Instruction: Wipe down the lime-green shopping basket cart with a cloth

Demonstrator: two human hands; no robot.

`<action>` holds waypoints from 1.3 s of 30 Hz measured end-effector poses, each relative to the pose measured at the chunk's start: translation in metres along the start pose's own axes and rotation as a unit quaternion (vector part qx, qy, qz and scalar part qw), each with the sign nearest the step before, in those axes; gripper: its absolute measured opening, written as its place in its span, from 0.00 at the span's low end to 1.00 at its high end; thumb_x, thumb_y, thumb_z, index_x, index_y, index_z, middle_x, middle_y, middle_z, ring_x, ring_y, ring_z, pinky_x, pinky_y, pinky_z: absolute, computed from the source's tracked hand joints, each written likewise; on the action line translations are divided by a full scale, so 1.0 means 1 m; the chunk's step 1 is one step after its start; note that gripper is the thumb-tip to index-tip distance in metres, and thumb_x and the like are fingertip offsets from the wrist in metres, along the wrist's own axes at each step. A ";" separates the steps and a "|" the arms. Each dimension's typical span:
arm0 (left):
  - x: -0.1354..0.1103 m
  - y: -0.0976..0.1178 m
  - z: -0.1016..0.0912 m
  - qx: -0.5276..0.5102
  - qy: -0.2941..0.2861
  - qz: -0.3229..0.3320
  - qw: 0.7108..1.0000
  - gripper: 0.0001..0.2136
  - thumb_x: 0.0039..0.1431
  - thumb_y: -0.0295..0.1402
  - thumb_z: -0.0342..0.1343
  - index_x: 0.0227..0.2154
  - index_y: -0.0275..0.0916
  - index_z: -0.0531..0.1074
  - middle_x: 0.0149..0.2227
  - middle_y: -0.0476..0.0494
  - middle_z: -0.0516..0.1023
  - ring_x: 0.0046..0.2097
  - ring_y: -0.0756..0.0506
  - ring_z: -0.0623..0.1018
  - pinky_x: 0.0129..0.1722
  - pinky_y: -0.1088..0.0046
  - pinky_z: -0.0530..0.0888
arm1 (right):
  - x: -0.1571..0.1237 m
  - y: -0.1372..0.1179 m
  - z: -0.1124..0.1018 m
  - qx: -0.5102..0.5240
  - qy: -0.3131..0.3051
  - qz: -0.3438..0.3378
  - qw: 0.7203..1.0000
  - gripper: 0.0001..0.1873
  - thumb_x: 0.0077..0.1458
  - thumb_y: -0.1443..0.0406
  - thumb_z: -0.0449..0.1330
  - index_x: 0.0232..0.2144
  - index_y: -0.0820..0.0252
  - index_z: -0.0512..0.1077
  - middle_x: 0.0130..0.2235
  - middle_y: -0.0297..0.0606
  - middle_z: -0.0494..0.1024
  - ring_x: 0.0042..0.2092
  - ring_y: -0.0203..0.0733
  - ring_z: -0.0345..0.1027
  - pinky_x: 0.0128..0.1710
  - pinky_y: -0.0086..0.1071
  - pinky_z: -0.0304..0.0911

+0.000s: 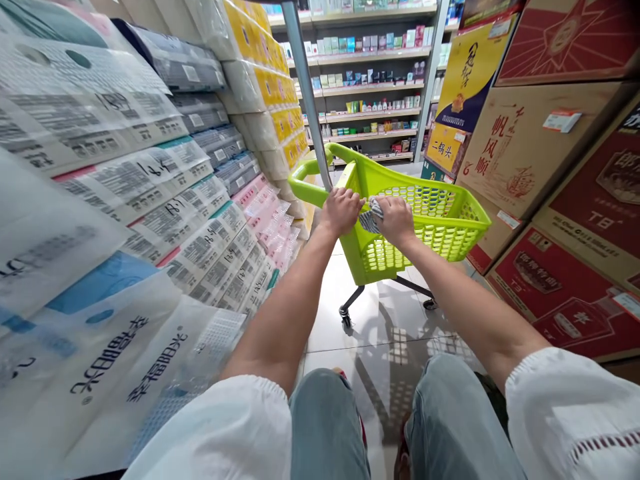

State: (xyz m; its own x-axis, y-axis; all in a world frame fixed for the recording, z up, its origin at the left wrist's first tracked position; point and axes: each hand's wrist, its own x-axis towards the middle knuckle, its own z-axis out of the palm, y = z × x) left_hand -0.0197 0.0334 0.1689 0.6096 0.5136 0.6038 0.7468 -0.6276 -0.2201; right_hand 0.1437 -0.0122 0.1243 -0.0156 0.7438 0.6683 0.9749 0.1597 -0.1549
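A lime-green plastic shopping cart (pixel 440 227) on small black wheels stands on the tiled floor in front of me. My left hand (pixel 341 210) is closed over the near rim of the cart. My right hand (pixel 396 219) is closed on a grey-and-white checked cloth (pixel 371 216), pressed against the same rim right beside the left hand. The basket looks empty inside. Both forearms reach forward from white sleeves, and my knees in blue jeans show at the bottom.
Stacked tissue-paper packs (pixel 150 200) wall the left side of the narrow aisle. Brown and red cartons (pixel 560 200) are piled on the right. A grey metal post (pixel 307 93) rises just behind the cart. Shelves of small goods (pixel 370 80) stand at the far end.
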 end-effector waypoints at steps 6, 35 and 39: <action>-0.003 0.010 0.011 -0.040 0.024 -0.029 0.998 0.19 0.67 0.41 0.37 0.35 0.37 0.70 0.41 0.35 0.74 0.51 0.39 0.70 0.55 0.56 0.58 | -0.018 0.046 -0.005 -0.026 0.016 0.043 0.999 0.22 0.60 0.55 0.48 0.51 0.58 0.69 0.50 0.46 0.73 0.50 0.53 0.60 0.48 0.42 0.54; -0.024 0.036 -0.003 -0.177 0.094 -0.061 0.978 0.21 0.66 0.47 0.37 0.30 0.39 0.69 0.37 0.36 0.73 0.51 0.37 0.70 0.56 0.52 0.57 | -0.035 -0.005 -0.014 -0.014 0.074 0.077 0.994 0.21 0.60 0.55 0.49 0.50 0.58 0.69 0.47 0.48 0.74 0.47 0.53 0.60 0.46 0.44 0.55; -0.028 0.029 -0.008 -0.162 0.082 -0.050 0.982 0.21 0.66 0.45 0.36 0.31 0.40 0.69 0.38 0.36 0.73 0.50 0.37 0.70 0.56 0.53 0.58 | -0.026 -0.030 -0.015 -0.003 0.076 0.040 0.996 0.22 0.61 0.55 0.48 0.52 0.59 0.67 0.49 0.49 0.72 0.49 0.53 0.60 0.47 0.43 0.55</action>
State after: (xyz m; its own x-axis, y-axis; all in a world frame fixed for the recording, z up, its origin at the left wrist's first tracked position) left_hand -0.0176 -0.0037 0.1514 0.4664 0.4977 0.7313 0.6603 -0.7460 0.0866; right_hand 0.1181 -0.0460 0.1226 0.0963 0.6465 0.7568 0.9728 0.0999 -0.2091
